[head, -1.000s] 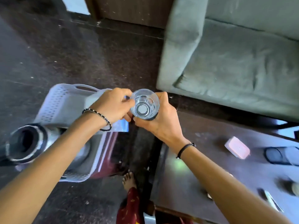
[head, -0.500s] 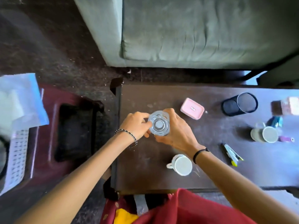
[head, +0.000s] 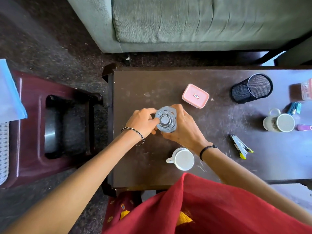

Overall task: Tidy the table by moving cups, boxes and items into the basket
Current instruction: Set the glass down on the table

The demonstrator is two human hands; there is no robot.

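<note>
Above the dark table (head: 138, 168), left hand (head: 143, 123) and right hand (head: 183, 128) clasp an upright clear glass (head: 166, 119). Pink lidded box (head: 195, 95) at 2 o'clock, white mug (head: 183, 159) at 5 o'clock. Risk: smooth glass may slip mid-carry toward the basket (head: 3, 149).

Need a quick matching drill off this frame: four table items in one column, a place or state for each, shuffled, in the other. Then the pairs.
Items:
1. clear glass
2. pink box
3. black mesh holder
4. white mug

Places or states:
A. lying on its side on the table
B. gripped between left hand and right hand
C. lid on, beyond the hands toward the sofa
D. near table edge, by the right wrist

Pairs: 1-B, 2-C, 3-A, 4-D
</note>
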